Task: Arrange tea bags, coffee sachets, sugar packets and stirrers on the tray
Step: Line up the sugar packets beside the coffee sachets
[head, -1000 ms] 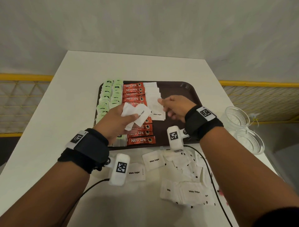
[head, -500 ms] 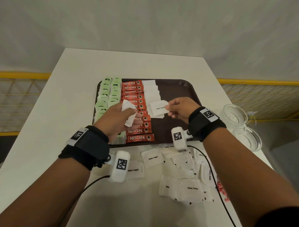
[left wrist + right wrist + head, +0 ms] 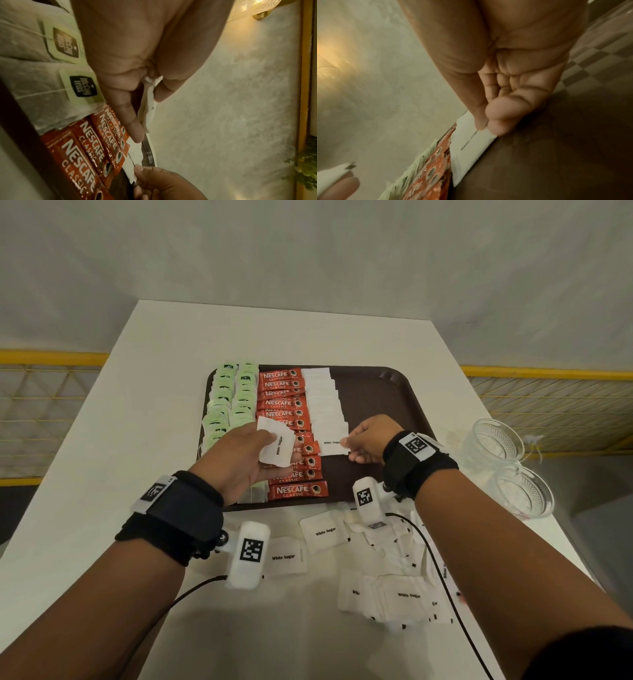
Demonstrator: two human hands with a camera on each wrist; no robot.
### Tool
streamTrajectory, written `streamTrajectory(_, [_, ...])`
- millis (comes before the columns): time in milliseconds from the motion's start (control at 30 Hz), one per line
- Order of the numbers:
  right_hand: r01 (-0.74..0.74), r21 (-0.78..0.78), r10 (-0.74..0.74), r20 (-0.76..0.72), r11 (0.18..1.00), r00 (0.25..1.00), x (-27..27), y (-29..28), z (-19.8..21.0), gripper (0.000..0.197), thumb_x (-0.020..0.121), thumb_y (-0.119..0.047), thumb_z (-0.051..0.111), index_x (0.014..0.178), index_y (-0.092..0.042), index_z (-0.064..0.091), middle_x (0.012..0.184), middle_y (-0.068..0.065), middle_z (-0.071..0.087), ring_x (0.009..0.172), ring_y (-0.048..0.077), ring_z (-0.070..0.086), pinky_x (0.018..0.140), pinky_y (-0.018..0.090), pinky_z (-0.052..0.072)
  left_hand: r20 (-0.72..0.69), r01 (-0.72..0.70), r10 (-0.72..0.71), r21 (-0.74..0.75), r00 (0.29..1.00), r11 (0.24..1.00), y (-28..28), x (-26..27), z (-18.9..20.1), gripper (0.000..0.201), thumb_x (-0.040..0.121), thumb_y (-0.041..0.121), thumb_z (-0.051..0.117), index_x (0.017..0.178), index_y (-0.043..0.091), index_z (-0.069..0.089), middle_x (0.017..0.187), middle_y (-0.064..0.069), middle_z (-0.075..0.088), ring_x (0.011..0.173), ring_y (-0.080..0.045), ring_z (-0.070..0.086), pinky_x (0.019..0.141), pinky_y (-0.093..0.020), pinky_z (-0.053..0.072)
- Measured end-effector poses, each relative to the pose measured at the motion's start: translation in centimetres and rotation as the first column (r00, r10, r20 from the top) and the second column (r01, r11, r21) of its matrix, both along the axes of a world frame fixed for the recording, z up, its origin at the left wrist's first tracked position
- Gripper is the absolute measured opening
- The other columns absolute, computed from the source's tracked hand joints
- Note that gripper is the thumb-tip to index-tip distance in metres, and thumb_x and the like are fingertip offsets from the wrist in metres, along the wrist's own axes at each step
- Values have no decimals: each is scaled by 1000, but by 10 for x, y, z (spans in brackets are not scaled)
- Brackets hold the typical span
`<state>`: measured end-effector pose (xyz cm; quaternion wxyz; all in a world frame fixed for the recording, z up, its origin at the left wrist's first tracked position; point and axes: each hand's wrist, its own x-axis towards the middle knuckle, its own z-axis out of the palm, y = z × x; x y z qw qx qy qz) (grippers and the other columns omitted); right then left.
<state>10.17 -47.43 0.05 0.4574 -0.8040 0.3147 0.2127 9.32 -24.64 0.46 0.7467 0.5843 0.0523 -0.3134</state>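
A brown tray [image 3: 376, 392] carries a column of green tea bags [image 3: 233, 402], one of red coffee sachets [image 3: 284, 405] and one of white sugar packets [image 3: 323, 402]. My left hand [image 3: 260, 446] hovers over the coffee sachets and grips a small stack of sugar packets [image 3: 279, 448], seen edge-on in the left wrist view [image 3: 147, 108]. My right hand [image 3: 352, 441] pinches one sugar packet [image 3: 330, 446] by its right edge. That packet [image 3: 471, 148] lies flat at the near end of the white column, beside the sachets [image 3: 82, 148]. No stirrers are in view.
Several loose sugar packets [image 3: 394, 577] lie on the white table [image 3: 137, 440] in front of the tray, under my wrists and their cables. Two clear glass cups [image 3: 496, 440] stand at the right table edge. A yellow railing [image 3: 51, 357] runs behind the table.
My right hand has lowered its sugar packet from just above the tray onto the near end of the white column. My left hand has stayed over the sachets with its stack.
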Motion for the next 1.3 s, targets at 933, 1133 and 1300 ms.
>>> streamTrajectory(933, [-32, 81, 17, 180, 996, 983, -22, -20, -11, 6, 90, -6, 65, 95, -5, 61, 73, 11, 67, 57, 13, 62, 50, 21, 50, 63, -56, 52, 75, 997, 996, -7, -4, -3, 29, 101, 4, 35, 128, 9, 46, 120, -12, 58, 102, -35, 70, 98, -47, 53])
streamTrajectory(1133, [-22, 6, 22, 91, 1000, 996, -14, -4, -8, 18, 90, -11, 66, 105, -6, 58, 78, 10, 65, 57, 13, 61, 51, 21, 50, 80, -40, 34, 75, 996, 996, -3, -5, -2, 29, 101, 3, 33, 126, 6, 46, 120, -12, 58, 104, -34, 70, 97, -45, 53])
streamTrajectory(1300, [-43, -87, 45, 24, 995, 999, -11, 2, -8, 18, 91, -18, 65, 103, -7, 56, 80, 11, 64, 59, 16, 60, 59, 25, 51, 142, 69, -92, 162, 986, 984, 0, -5, -3, 31, 101, -1, 40, 131, 7, 48, 123, -9, 60, 100, -24, 72, 85, -32, 59])
